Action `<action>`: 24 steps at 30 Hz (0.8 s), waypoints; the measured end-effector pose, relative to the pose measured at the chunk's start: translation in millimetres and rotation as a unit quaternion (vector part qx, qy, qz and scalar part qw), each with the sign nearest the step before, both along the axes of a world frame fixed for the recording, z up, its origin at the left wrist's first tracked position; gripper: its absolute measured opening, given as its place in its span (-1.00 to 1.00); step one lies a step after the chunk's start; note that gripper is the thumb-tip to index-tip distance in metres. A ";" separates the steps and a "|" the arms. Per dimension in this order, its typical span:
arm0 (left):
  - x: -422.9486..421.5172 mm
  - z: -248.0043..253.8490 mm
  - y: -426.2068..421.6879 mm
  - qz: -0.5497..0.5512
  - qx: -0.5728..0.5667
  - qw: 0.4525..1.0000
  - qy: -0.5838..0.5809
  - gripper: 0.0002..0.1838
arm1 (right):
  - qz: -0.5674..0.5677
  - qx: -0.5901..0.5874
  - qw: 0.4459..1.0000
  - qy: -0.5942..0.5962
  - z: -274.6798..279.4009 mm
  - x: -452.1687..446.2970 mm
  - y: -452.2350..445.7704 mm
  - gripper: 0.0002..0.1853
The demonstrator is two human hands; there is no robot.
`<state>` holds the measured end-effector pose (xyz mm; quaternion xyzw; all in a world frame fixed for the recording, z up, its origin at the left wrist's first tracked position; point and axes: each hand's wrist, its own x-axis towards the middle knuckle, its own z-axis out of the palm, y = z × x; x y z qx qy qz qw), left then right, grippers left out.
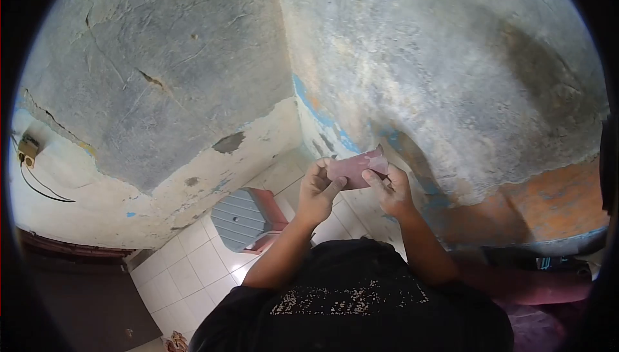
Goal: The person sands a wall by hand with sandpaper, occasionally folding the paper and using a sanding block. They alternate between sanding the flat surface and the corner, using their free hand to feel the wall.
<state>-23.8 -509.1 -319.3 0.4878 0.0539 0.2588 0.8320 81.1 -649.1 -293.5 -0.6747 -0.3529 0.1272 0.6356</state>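
Observation:
A reddish-brown sheet that looks like sandpaper point(354, 170) is held up in front of my chest, near the corner of the walls. Its top right edge is curled and shows paler patches. My left hand point(318, 192) pinches its left end, thumb on the near face. At the other end my right hand point(394, 192) grips it, also with the thumb on the near side. The fingers behind the sheet are partly hidden. Both hands are closed and look dusty.
Two rough walls, a left wall point(174, 61) and a right wall point(451, 81), show grey plaster and peeling paint. A stool point(240, 220) with grey top and red sides stands on the tiled floor point(193, 265). A socket with cables point(28, 150) hangs at far left.

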 end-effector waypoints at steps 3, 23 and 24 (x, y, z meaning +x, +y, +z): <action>25.6 -1.8 -37.2 -0.009 -0.019 1.000 0.009 -0.65 | 0.004 0.008 1.000 -0.009 6.4 22.6 -38.8 -0.85; 27.2 8.9 -44.7 -0.053 -0.016 0.994 0.095 -0.72 | 0.163 -0.081 0.974 0.135 8.8 67.9 -71.0 -0.71; 30.5 20.8 -40.3 -0.064 -0.018 0.993 0.093 -0.72 | 0.170 -0.105 0.964 0.174 18.1 67.1 -70.6 -0.70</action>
